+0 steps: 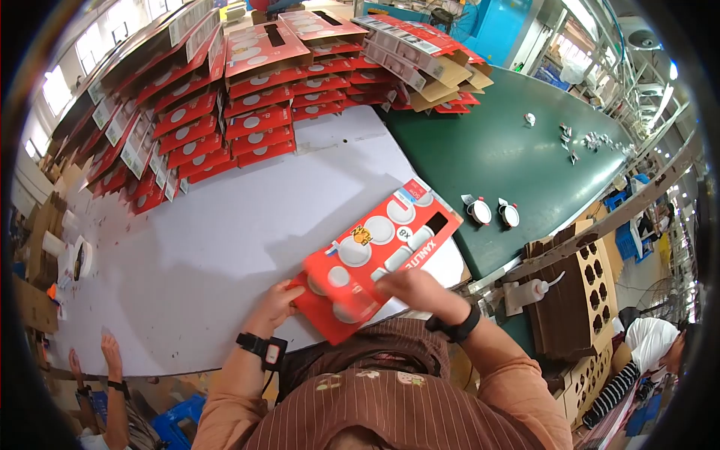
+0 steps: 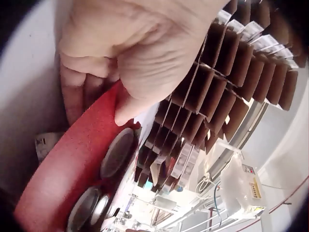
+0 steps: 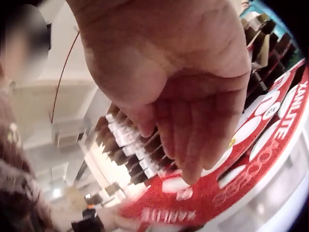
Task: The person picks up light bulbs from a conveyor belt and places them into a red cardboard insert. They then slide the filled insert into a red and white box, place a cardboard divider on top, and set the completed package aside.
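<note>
Carton (image 1: 375,251) folding seems the step, left hand (image 1: 276,307) pinching its eight-o'clock end, right hand (image 1: 416,291) straight-fingered at four o'clock, the next move likely needing firm pressing.

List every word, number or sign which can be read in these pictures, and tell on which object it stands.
"XANLITE": on the held carton, and apparently again, blurred, near its end.
"X8": in a white circle on the same carton.
Too blurred to read surely: its orange logo, and the line following XANLITE.
Too small: print on the stacked cartons, and the label on the white machine.
</note>
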`<state>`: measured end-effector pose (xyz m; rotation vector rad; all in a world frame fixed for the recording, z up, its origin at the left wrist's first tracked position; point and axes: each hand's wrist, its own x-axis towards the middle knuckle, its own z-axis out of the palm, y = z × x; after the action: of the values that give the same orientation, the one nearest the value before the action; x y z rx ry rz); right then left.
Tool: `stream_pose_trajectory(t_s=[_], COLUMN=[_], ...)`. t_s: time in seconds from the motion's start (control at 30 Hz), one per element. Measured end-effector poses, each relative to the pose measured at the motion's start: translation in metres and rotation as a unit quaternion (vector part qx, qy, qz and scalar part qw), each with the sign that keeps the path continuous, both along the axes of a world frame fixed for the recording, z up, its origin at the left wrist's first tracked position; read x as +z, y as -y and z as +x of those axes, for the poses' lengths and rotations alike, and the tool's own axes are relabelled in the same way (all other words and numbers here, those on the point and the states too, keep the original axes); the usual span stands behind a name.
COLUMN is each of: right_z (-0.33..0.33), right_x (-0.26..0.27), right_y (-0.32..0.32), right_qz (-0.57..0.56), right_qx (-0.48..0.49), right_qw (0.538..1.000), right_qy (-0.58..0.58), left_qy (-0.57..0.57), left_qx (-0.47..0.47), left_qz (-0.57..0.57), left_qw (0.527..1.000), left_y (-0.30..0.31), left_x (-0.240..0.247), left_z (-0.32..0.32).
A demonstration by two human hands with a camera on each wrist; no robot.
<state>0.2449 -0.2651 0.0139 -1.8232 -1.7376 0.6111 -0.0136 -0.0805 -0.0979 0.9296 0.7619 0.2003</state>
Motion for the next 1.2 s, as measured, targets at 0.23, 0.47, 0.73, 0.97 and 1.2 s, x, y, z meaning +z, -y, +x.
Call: stream_pose_trajectory(t_s=[0.23,0.47,0.73,0.97,1.2], right_z=[0.101,0.096,0.107,0.154,0.155], right_x=[-0.021,-0.051,-0.044,-0.047,-0.087], right_y=[-0.019,-0.031,-0.041,-0.021,-0.026], right_qz=[-0.157,-0.176,-0.281,-0.002,-0.091], right_qx=[-0.262,-0.206,-0.196,-0.309,-0.278], right_qw=[0.951,0.955,0.936,0.945,0.941], right_qy=[0.058,0.118,0.083,0.110,-0.167], left_qy=[0.020,0.039,0.026,0.035,0.045], left_qx=[0.132,0.123,0.121,0.105,0.125], left_qz=[-0.006,-0.009,-0.031,-0.026,0.014], left_qw=[0.991,0.992,0.992,0.993,0.991], left_y=[-0.009,0.011,0.007,0.004,0.000], left_x=[-0.004,0.012,0.007,0.008,-0.019], left_z=[-0.033,-0.026,-0.026,-0.031,-0.018])
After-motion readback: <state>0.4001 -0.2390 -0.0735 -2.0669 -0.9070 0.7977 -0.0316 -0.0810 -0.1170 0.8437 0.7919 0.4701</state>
